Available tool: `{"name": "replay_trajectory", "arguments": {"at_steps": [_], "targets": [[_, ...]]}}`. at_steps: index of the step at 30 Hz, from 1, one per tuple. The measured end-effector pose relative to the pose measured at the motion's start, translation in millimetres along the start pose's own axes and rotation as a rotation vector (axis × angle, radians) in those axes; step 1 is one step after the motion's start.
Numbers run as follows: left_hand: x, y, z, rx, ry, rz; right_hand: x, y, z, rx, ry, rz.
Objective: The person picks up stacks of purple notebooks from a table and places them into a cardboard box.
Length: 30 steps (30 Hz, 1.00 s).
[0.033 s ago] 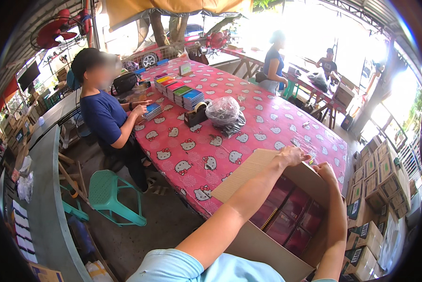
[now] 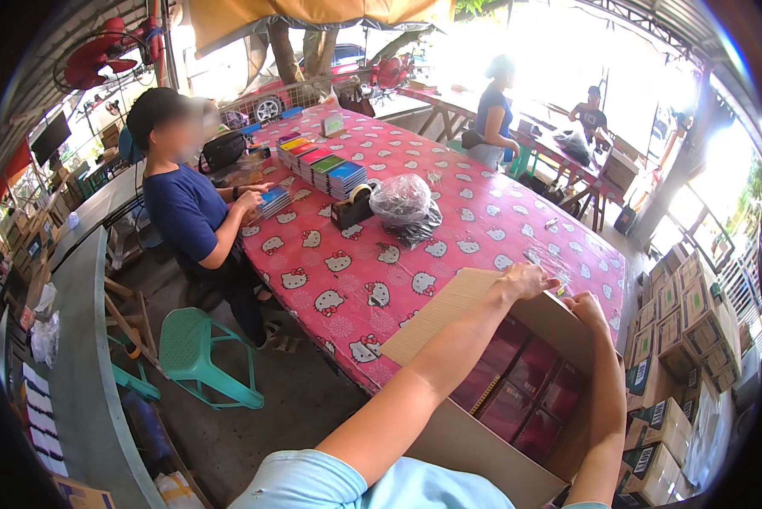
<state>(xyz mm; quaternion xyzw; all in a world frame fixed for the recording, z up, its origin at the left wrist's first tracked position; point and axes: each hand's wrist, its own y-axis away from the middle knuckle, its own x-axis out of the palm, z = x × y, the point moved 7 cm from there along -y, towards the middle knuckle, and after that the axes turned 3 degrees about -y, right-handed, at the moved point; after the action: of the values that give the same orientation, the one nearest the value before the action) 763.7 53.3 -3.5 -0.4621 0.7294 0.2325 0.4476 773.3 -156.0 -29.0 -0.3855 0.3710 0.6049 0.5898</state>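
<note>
Evidently, the pink-covered desk (image 2: pixel 483 222) is met at its near end by an open cardboard box (image 2: pixel 474 437), a flap (image 2: pixel 436 316) folded outward. Inside, dark red packs (image 2: pixel 512 405) are set in rows. At the box's far rim, the left hand (image 2: pixel 529 281) is held with fingers partly extended, the right hand (image 2: pixel 586 310) loosely curled nearby; whether anything is pinched cannot be told. The step is judged to be handling of that rim; next, a secure grip seems called for.

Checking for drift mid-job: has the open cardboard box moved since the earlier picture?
No, the open cardboard box shows no visible shift in any direction against the pink patterned tablecloth.
</note>
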Motion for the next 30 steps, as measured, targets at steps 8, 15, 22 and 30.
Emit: {"name": "replay_trajectory", "arguments": {"at_steps": [8,15,22,30], "targets": [[1.5,-2.6,0.8,0.024,0.010,-0.001,-2.8,3.2,4.9,-0.012,0.031,0.008],[-0.5,-2.5,2.4,0.025,0.020,-0.019,-4.4,9.3,14.3,-0.021,-0.006,0.007],[-5.2,0.3,-1.9,0.017,0.026,-0.024,-2.8,3.8,3.9,-0.039,0.011,-0.018],[-6.7,1.9,0.9,0.011,0.032,-0.014,-1.2,2.1,7.7,-0.031,0.028,-0.017]]}}
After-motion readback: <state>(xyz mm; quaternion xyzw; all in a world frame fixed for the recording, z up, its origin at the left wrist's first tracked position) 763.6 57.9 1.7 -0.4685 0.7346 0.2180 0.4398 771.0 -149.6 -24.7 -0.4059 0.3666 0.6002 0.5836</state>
